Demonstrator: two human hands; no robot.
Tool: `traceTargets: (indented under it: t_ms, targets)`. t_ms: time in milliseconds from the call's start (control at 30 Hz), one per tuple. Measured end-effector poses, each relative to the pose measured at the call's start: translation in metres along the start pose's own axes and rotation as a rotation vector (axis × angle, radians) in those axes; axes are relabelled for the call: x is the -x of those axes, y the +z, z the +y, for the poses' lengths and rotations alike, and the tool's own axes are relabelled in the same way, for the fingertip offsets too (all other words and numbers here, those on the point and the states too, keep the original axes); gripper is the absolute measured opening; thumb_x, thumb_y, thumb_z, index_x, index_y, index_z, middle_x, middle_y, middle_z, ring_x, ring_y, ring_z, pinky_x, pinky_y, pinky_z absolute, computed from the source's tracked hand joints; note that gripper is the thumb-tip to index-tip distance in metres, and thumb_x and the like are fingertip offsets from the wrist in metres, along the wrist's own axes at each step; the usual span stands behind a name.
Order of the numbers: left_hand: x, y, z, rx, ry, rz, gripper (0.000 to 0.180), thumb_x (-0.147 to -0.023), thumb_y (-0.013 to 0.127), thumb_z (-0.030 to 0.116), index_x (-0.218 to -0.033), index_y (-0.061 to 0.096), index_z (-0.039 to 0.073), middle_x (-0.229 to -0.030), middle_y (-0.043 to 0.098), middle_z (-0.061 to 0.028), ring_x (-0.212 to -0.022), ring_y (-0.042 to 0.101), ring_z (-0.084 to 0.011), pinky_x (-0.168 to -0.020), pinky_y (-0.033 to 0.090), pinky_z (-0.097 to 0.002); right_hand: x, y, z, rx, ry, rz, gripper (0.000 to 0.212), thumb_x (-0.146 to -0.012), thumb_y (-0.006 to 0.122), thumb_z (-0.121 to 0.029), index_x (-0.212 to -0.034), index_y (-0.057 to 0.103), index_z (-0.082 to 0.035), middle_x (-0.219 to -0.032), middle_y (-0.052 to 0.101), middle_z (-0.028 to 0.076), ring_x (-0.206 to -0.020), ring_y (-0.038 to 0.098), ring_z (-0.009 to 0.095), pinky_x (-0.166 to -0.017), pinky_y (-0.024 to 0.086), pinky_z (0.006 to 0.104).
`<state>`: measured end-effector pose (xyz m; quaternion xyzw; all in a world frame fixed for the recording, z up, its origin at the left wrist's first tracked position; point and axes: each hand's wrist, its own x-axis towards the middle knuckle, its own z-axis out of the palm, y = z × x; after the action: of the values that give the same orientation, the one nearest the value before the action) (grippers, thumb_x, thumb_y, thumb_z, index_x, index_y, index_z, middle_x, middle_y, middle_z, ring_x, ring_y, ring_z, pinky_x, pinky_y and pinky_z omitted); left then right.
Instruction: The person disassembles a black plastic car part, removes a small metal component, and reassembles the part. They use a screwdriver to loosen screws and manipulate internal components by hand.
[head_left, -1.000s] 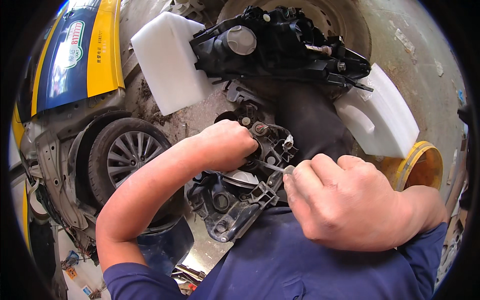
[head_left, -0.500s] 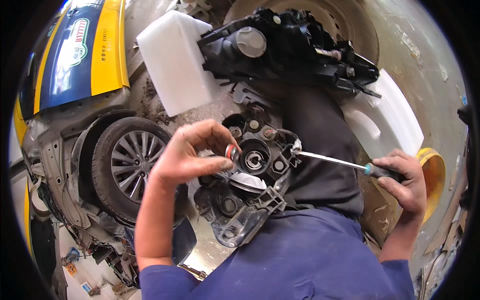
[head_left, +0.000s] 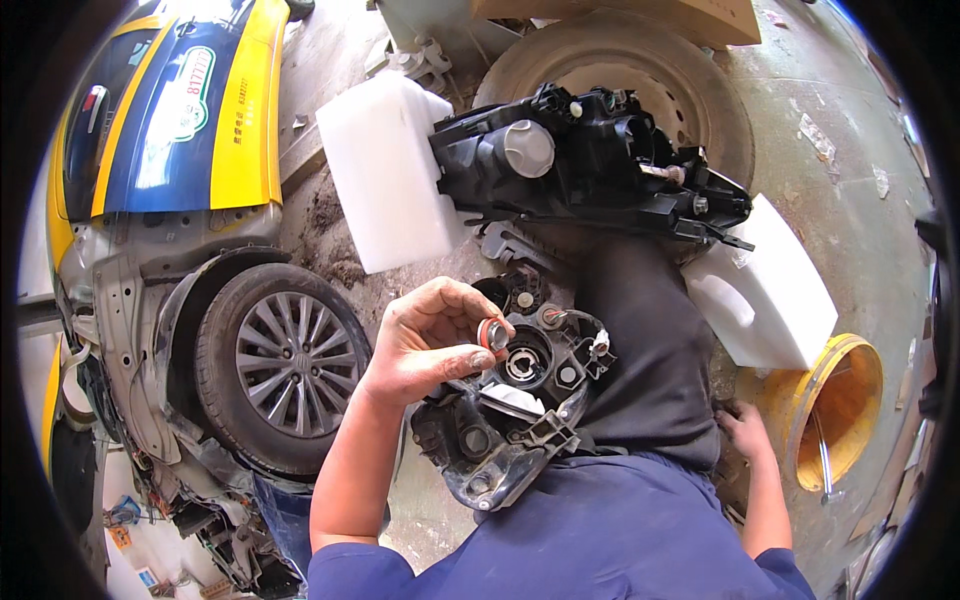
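Observation:
My left hand (head_left: 440, 335) pinches a small round metal part with an orange-red ring (head_left: 492, 334) between thumb and fingers. It hovers just beside the round opening of a dirty, used headlight assembly (head_left: 480, 440), which rests against my lap with its back facing up. A coil-like metal clip shows inside that opening, and a white cap-like piece (head_left: 512, 401) lies just below it. A short wire with a white connector (head_left: 600, 344) sticks out on the right. My right hand (head_left: 745, 430) is low beside my leg, fingers loosely stretched, their tips partly hidden. No screwdriver shows in it.
A larger black headlight unit (head_left: 560, 165) lies ahead across white foam blocks (head_left: 385, 170), by an old tyre (head_left: 735, 110). A yellow bucket (head_left: 800, 400) with a metal rod in it lies right. The car's wheel (head_left: 285, 365) and stripped front are left.
My right hand has left the headlight assembly and gone down beside my leg; the screwdriver it held is out of sight. The left hand keeps its pinch. The view has shifted.

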<state>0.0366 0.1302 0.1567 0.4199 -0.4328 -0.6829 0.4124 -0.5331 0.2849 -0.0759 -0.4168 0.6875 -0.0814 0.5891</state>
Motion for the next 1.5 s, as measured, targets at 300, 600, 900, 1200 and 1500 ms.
traceTargets:
  t_ms: [300, 600, 900, 1200, 1500]
  targets:
    - [-0.024, 0.050, 0.036, -0.863, 0.340, -0.085, 0.043, -0.082, 0.099, 0.003, -0.119, 0.078, -0.001, -0.108, 0.080, -0.0120, -0.094, 0.080, -0.0215, -0.085, 0.065, -0.0359, -0.014, 0.025, -0.135, 0.431, -0.483, 0.456, 0.018, -0.103, 0.074, -0.013, -0.115, 0.082, -0.002, -0.108, 0.079, 0.023, -0.102, 0.076, 0.048, -0.091, 0.061, 0.0545]
    - [-0.046, 0.103, 0.044, -1.343, 0.718, -0.215, 0.039, -0.084, 0.087, 0.004, -0.120, 0.074, -0.002, -0.102, 0.070, -0.0114, -0.084, 0.074, -0.0288, -0.069, 0.063, -0.0406, 0.045, 0.062, -0.346, -0.103, -1.186, 0.154, 0.042, -0.094, 0.091, -0.010, -0.134, 0.078, -0.001, -0.104, 0.077, 0.014, -0.090, 0.079, 0.028, -0.080, 0.065, 0.0384]
    - [-0.045, 0.099, 0.041, -1.501, 0.702, -0.229, 0.049, -0.079, 0.090, 0.005, -0.124, 0.072, -0.003, -0.106, 0.076, -0.0159, -0.087, 0.078, -0.0335, -0.073, 0.064, -0.0420, 0.026, 0.105, -0.360, -0.266, -1.068, 0.102, 0.024, -0.096, 0.090, -0.014, -0.116, 0.081, -0.003, -0.101, 0.078, 0.015, -0.091, 0.080, 0.029, -0.079, 0.064, 0.0394]
    - [0.067, 0.068, 0.053, -1.188, 0.245, -0.029, 0.062, -0.083, 0.097, 0.048, -0.114, 0.081, -0.003, -0.102, 0.081, -0.0160, -0.088, 0.080, -0.0360, -0.079, 0.064, -0.0435, -0.018, 0.084, -0.305, -0.553, -0.583, -0.085, 0.016, -0.110, 0.079, -0.012, -0.121, 0.079, -0.001, -0.108, 0.080, 0.003, -0.095, 0.072, 0.009, -0.085, 0.061, 0.0279]
    - [0.136, 0.106, -0.018, -1.323, 0.355, 0.427, 0.075, -0.074, 0.105, 0.059, -0.119, 0.073, 0.009, -0.113, 0.082, -0.0047, -0.106, 0.079, -0.0283, -0.118, 0.053, -0.0594, -0.044, 0.100, -0.293, -0.525, -0.578, -0.016, 0.021, -0.112, 0.078, -0.014, -0.130, 0.078, -0.002, -0.116, 0.082, 0.003, -0.091, 0.072, 0.008, -0.080, 0.060, 0.0249]
